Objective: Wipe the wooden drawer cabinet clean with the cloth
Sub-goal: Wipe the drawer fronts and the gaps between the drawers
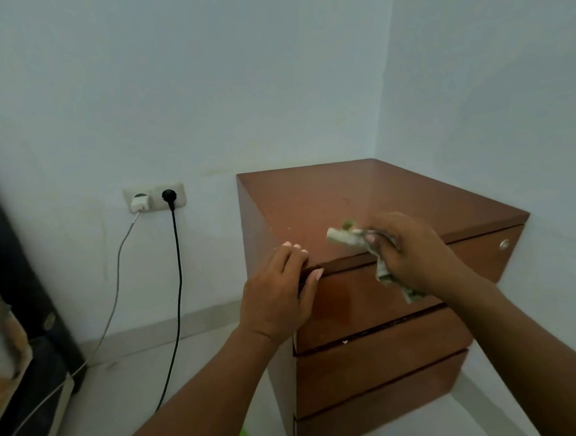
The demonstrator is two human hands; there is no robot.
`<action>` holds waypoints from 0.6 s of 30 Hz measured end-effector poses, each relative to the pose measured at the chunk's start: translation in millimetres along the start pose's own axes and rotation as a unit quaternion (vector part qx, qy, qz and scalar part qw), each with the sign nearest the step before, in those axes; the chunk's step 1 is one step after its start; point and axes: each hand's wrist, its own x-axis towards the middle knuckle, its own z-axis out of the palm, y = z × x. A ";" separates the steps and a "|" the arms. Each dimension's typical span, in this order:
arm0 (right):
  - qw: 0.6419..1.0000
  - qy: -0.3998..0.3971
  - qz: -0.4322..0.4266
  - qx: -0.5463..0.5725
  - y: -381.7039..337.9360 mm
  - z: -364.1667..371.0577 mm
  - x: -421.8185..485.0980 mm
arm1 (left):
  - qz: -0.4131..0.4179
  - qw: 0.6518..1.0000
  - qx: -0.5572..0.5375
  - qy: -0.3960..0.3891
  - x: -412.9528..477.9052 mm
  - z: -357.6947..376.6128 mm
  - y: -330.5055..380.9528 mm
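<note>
A reddish-brown wooden drawer cabinet (365, 195) with three drawer fronts stands in the room's corner. My left hand (277, 294) grips the cabinet's front left top corner, fingers over the top edge and thumb on the front. My right hand (409, 252) holds a crumpled pale green-and-white cloth (346, 237) just above the front part of the top. One end of the cloth sticks out to the left of the fist, the other hangs down in front of the top drawer.
A double wall socket (154, 197) sits left of the cabinet, with a white charger and grey cable and a black plug with a black cable (178, 298) running to the floor. A dark bed frame (17, 268) fills the left edge. A small lock (504, 244) is on the top drawer.
</note>
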 end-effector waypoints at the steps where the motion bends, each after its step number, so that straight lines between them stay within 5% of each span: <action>1: 0.999 0.031 0.010 -0.005 1.7 5.6 0.4 | -0.004 1.000 0.003 0.001 -1.5 1.0 0.8; 10: 0.993 0.093 0.033 -0.062 16.0 46.6 -22.9 | -0.024 0.997 0.061 -0.038 -0.4 1.0 8.3; 18: 0.979 0.198 0.046 -0.029 31.0 71.4 -40.9 | 0.118 0.982 0.141 -0.030 -22.3 11.4 37.8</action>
